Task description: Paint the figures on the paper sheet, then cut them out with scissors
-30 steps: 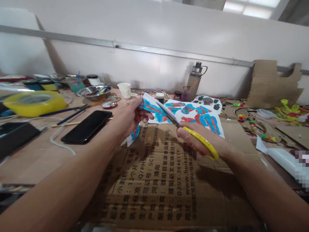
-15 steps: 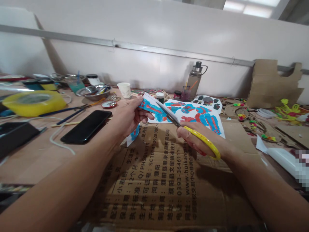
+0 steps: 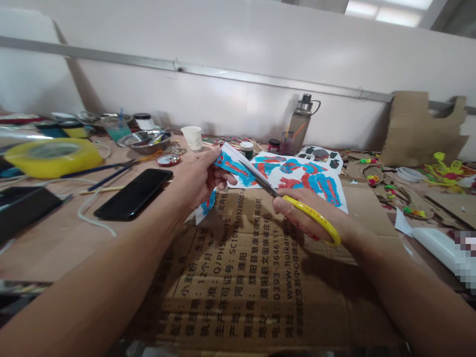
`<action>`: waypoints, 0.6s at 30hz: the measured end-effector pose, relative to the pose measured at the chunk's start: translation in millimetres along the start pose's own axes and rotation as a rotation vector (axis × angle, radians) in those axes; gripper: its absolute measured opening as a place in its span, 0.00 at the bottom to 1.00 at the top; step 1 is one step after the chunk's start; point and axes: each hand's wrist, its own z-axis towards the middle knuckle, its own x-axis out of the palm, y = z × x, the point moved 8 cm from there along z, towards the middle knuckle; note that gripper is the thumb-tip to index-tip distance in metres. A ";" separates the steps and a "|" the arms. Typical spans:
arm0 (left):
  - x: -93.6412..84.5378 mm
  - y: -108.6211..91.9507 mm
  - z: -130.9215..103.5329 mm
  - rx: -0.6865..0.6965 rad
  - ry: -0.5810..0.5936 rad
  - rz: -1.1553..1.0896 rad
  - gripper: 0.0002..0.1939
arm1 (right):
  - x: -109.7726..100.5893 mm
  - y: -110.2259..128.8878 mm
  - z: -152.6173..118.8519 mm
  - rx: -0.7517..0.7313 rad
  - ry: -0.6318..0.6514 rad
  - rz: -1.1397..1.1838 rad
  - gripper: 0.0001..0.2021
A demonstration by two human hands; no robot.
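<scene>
My left hand (image 3: 204, 176) pinches the left end of a white paper sheet (image 3: 273, 179) painted with blue and red shapes. In my right hand (image 3: 301, 210) is a pair of scissors (image 3: 314, 214) with yellow handles, their blades pointing up and left across the paper. The blades lie at the painted strip close to my left fingers; I cannot tell how far apart they are. Below my left hand a smaller blue-and-red painted paper piece (image 3: 205, 207) hangs or lies. Under both hands is a flat cardboard sheet (image 3: 238, 287) with printed Chinese text.
Left of my left arm lie a black phone (image 3: 134, 194), a white cable and a yellow tape roll (image 3: 54, 156). Behind stand a metal bowl (image 3: 143, 144), a paper cup (image 3: 192, 138), paint jars and a flask (image 3: 301, 124). Cardboard pieces and yellow craft figures (image 3: 444, 171) are at right.
The scissors' blades have shifted slightly against the paper. Both hands keep their hold and almost the same place.
</scene>
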 end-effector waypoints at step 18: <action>-1.4 0.9 3.8 0.025 0.018 0.015 0.18 | 0.1 3.4 -0.5 -0.034 -0.010 0.027 0.28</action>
